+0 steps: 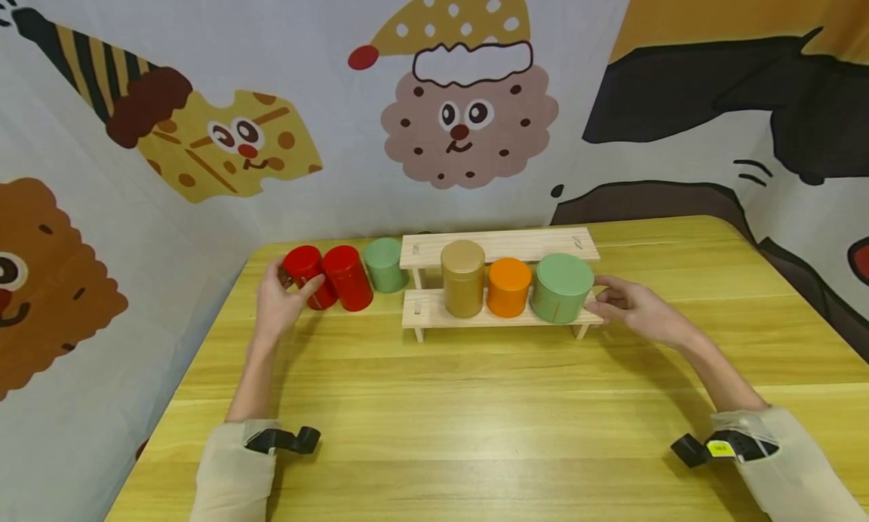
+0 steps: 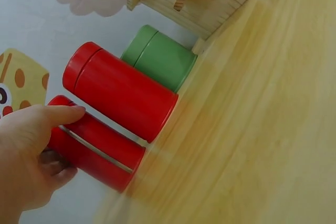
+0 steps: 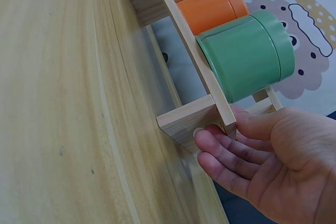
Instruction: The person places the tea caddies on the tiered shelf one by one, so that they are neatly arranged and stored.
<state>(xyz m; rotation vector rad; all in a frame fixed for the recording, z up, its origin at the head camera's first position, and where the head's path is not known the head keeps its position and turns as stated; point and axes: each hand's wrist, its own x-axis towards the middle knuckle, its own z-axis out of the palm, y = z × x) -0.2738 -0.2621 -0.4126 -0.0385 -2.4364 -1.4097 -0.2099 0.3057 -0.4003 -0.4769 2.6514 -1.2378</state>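
At the left of the table my left hand (image 1: 277, 305) grips a red canister (image 2: 113, 148) with a lid, thumb on the near side and fingers behind. This canister stands close to a second red canister (image 1: 349, 279). A smaller green canister (image 1: 385, 265) is just right of them. My right hand (image 1: 641, 309) pinches the right end of a two-tier wooden rack (image 1: 428, 309), thumb above the lower board and fingertips beneath it, as the right wrist view shows. On that board stand a tan canister (image 1: 463, 282), an orange canister (image 1: 509, 288) and a wide green canister (image 1: 562, 290).
The rack's upper board (image 1: 509, 244) lies behind the row of canisters and bears nothing. A wood-grain table (image 1: 475, 416) spreads out in front. Behind its far edge hangs a cloth backdrop (image 1: 339, 122) with cartoon figures.
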